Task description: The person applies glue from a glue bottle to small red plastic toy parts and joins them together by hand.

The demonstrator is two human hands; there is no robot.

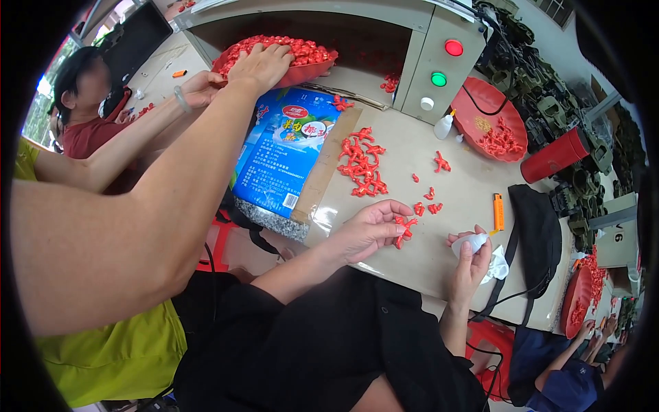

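Observation:
My left hand [371, 232] pinches a small red plastic figure [406, 232] with limbs spread, just above the table's near edge. In my right hand [469, 268] is a white squeeze bottle [471, 244] with a thin yellow nozzle, lying tilted in the fingers, apart from the figure. Several loose small red pieces [419, 208] are scattered on the table past my hands. Farther off lies a heap of red figures [360, 165], and a single red figure [441, 162] rests to its right. Crumpled white tissue [495, 265] sits beside my right hand.
From the left, a co-worker's arm [206, 161] reaches into a heaped red bowl [316, 70]. Blue printed packaging [281, 154] lies below. A machine housing [436, 62], red dish [508, 103], second bottle [443, 126], red cylinder [556, 155], orange tool [498, 211] and black bag [537, 240] stand around.

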